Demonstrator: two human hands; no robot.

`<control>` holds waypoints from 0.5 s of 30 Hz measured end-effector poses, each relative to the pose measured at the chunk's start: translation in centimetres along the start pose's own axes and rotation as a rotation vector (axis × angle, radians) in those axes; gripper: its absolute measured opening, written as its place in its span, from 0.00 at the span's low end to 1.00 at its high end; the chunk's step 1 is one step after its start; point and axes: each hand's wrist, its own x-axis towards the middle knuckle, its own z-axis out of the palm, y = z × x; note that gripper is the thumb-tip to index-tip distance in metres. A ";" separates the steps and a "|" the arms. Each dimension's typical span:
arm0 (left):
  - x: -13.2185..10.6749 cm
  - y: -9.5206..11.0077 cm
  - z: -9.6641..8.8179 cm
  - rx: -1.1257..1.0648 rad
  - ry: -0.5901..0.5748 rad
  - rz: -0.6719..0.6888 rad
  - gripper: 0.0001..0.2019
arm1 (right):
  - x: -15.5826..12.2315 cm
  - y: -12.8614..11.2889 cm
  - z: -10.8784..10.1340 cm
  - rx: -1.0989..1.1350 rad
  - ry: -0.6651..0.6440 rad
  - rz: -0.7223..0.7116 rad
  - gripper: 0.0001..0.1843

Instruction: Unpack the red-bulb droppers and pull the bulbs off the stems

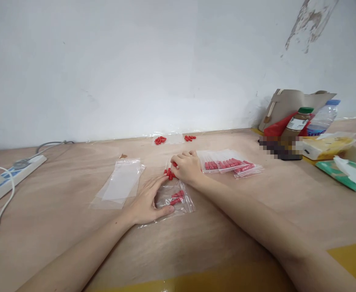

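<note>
My left hand [145,200] rests open on the table, its thumb and fingers spread along the edge of a clear plastic bag [162,196]. Several small red capsule-shaped pieces [177,197] lie in that bag. Just beyond it, my right hand [187,166] curls closed over a little group of loose red pieces [169,173], with red showing at its fingertips. Part of the group is hidden under the hand. To the right, filled zip bags [226,164] overlap in a row, each holding red pieces. Flat zip bags [121,178] are stacked left of my left hand.
Two more heaps of red pieces [160,140] [190,138] lie near the wall. A power strip [19,174] with cables stands at far left. At right are a green-capped bottle [298,123], a clear bottle [323,117], a grey bag [287,105] and tissue packs [326,145].
</note>
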 end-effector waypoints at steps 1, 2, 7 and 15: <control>0.0 0.0 0.0 0.001 -0.004 -0.002 0.39 | -0.1 -0.2 0.1 0.000 -0.014 0.001 0.06; 0.0 0.0 0.0 0.001 -0.009 -0.002 0.39 | -0.2 -0.4 0.2 0.009 -0.026 0.007 0.06; 0.0 0.0 -0.1 0.003 -0.028 -0.023 0.39 | -0.8 -0.7 -0.4 0.104 -0.096 0.022 0.14; 0.0 -0.3 0.0 -0.016 -0.007 -0.016 0.38 | -2.6 0.4 -2.5 0.322 -0.104 0.123 0.12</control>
